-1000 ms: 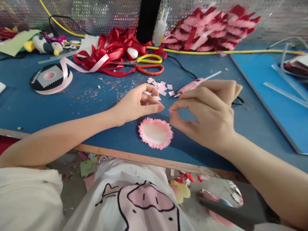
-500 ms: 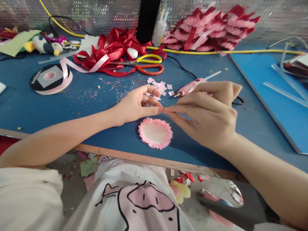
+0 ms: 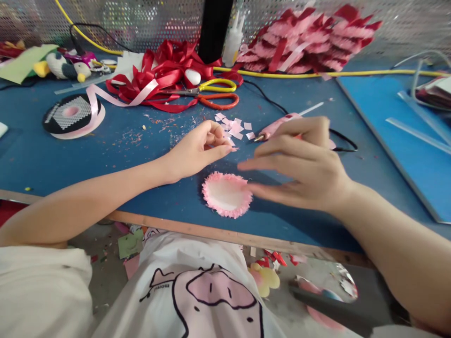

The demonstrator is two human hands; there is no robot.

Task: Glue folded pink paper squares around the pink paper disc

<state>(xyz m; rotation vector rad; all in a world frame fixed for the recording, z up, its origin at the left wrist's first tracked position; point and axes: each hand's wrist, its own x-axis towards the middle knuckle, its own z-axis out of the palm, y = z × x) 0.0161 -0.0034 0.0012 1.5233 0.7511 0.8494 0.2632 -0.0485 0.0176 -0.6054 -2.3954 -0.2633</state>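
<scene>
My left hand (image 3: 200, 148) is closed in a pinch above the table. A small pink piece (image 3: 234, 149) shows at its thumb tip; its shape is hard to make out. My right hand (image 3: 299, 164) has its thumb and index finger apart with nothing between them, slightly blurred. Its lower fingertip overlaps the right edge of an oval white disc with a fluffy pink rim (image 3: 227, 195), which lies flat near the table's front edge. Just beyond my hands are several small pink ribbon squares (image 3: 237, 126). Partly hidden behind my right hand lies a pink glue gun (image 3: 273, 127).
Scissors (image 3: 218, 94) lie against a heap of red ribbon (image 3: 165, 70). A ribbon spool (image 3: 72, 115) is at left. Pink and red fluffy pieces (image 3: 310, 42) are piled at the back, near a yellow cable (image 3: 282, 74). A blue board (image 3: 398, 141) lies at right.
My right hand has let go at the fingertips, parted its thumb and index finger, and drawn away from my left hand. My left hand has shifted slightly left and up, still pinching.
</scene>
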